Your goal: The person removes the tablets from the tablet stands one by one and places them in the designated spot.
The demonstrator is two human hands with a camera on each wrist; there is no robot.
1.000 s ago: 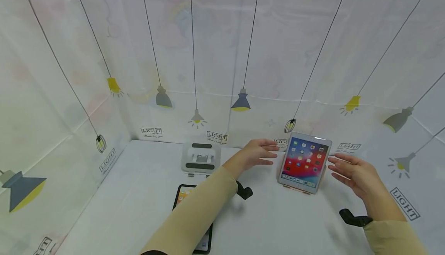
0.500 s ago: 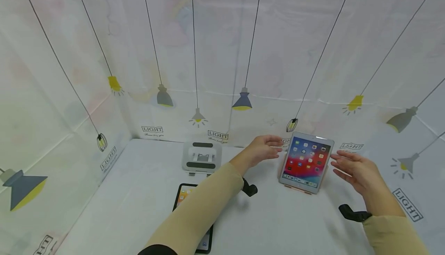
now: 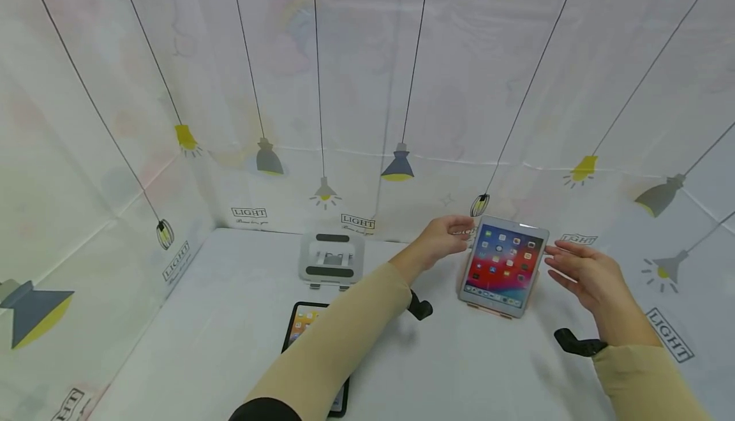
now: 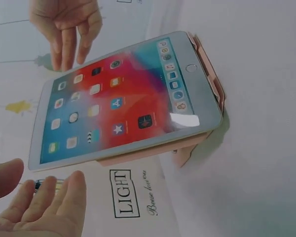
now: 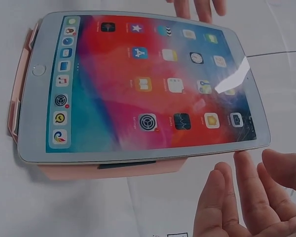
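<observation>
A white tablet (image 3: 505, 265) with a lit home screen leans back on a rose-gold stand (image 5: 113, 170), whose front lip holds its lower edge. Beside the tablet's upper left edge is my left hand (image 3: 439, 242), fingers loosely extended; the left wrist view shows a small gap between those fingers (image 4: 74, 197) and the tablet. At the opposite edge, my right hand (image 3: 591, 280) has its fingers extended too. One right fingertip (image 5: 242, 158) meets or almost meets the tablet's side; contact is hard to tell. Neither hand grips anything.
A grey-white folding stand (image 3: 331, 261) with dark pads lies at the table's back. Nearer, a black-framed tablet (image 3: 306, 319) lies flat, partly covered by the left sleeve (image 3: 344, 338). A lamp-patterned curtain (image 3: 356, 89) rises behind the white table (image 3: 189, 344).
My left hand has moved right and slightly up, closer to the tablet's left edge. The right hand has shifted slightly up and left. The tablet stays on its stand.
</observation>
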